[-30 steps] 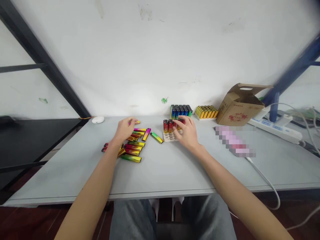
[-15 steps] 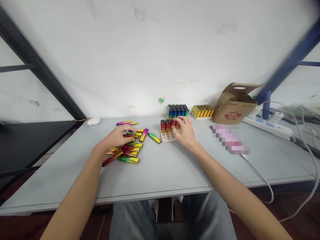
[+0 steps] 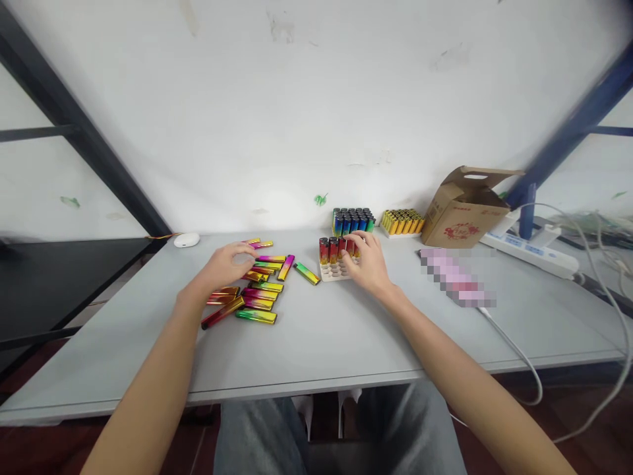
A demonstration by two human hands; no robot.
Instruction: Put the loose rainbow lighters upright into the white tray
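Several shiny lighters in red, gold, magenta, green and yellow lie in a loose pile, among them a magenta-and-yellow lighter (image 3: 285, 268) and a green-and-yellow lighter (image 3: 256, 316). Over the pile's upper left side is my left hand (image 3: 225, 265), its thumb and fingers apart and nothing visible between them. A pale tray with holes (image 3: 333, 272) holds upright red lighters (image 3: 324, 251) in its back part. My right hand (image 3: 368, 260) reaches over this tray, thumb and fingers around a red lighter standing there. The hand hides the tray's right side.
Behind the tray stand blue-and-green lighters (image 3: 352, 221) in a block and yellow lighters (image 3: 403, 222) in another tray. Rightward are an open cardboard box (image 3: 462, 214), a blurred pink object (image 3: 452, 277) with a cable, and a power strip (image 3: 537, 251). A white case (image 3: 186, 240) sits at back left.
My left hand has drawn back slightly up and left from the lighters, uncovering more of the pile. My right hand stays at the tray.
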